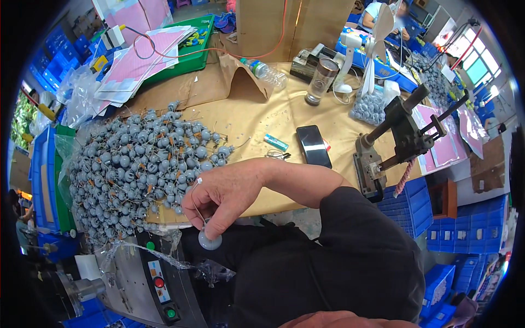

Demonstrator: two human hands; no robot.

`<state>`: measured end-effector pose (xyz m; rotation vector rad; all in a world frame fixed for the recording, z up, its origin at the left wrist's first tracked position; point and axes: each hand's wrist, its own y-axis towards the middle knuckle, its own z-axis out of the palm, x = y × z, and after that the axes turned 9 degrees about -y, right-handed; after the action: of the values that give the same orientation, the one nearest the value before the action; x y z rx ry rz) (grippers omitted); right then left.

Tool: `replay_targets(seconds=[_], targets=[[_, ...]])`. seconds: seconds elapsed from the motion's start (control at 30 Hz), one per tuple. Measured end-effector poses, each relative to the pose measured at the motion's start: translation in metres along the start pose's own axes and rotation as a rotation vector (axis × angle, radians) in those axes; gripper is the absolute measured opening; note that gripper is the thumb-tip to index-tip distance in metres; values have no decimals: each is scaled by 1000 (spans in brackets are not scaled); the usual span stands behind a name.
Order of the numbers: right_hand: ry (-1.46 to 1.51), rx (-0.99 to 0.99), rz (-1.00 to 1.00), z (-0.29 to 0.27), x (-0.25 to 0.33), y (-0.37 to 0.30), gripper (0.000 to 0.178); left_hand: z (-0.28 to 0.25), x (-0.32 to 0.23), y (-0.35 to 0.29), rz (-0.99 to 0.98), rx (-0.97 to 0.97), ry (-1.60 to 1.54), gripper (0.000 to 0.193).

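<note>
My right hand (227,191) reaches left across my body, its thumb and fingers closed on a grey ball with a thin wire (210,241). The wire runs up over the fingers and ends in a small pale tip near the knuckles. The ball hangs just below the fingertips, past the table's front edge. Beside the hand, on the left, spreads a big heap of similar grey balls with wires (142,158), with small orange-brown bits among them. My left hand does not show.
A control panel with green and red buttons (159,282) lies at lower left, crumpled clear plastic (213,270) beside it. On the table (262,202) are a phone (314,146), a teal-labelled tube (276,142), a tumbler (322,82), a plastic bottle (268,74), and a black hand press (402,131). A fan (377,44) stands behind.
</note>
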<state>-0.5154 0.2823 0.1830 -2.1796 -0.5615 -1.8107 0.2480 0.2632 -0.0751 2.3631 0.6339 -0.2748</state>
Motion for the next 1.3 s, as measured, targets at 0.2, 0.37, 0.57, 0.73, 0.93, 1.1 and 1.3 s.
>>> replay_targets(seconds=[0.2, 0.37, 0.57, 0.73, 0.93, 1.1, 1.3], targets=[[76, 33, -84, 21, -21, 13, 27, 15, -37, 2, 46, 157, -262, 52], [51, 121, -53, 34, -9, 29, 24, 33, -80, 4, 65, 289, -482, 54], [-63, 200, -74, 38, -10, 57, 24, 48, -122, -7, 11, 411, -709, 57], [-375, 262, -123, 37, 14, 68, 23, 24, -89, -33, -101, 250, -540, 52], [-528, 558, -70, 83, 32, 137, 16, 44, -206, -78, -253, 129, -1030, 65], [-550, 460, -275, 150, 25, 227, 14, 43, -210, -87, -223, 76, -833, 77], [-554, 168, -532, 226, -27, 366, 15, 35, -219, -85, -239, 66, -728, 74]])
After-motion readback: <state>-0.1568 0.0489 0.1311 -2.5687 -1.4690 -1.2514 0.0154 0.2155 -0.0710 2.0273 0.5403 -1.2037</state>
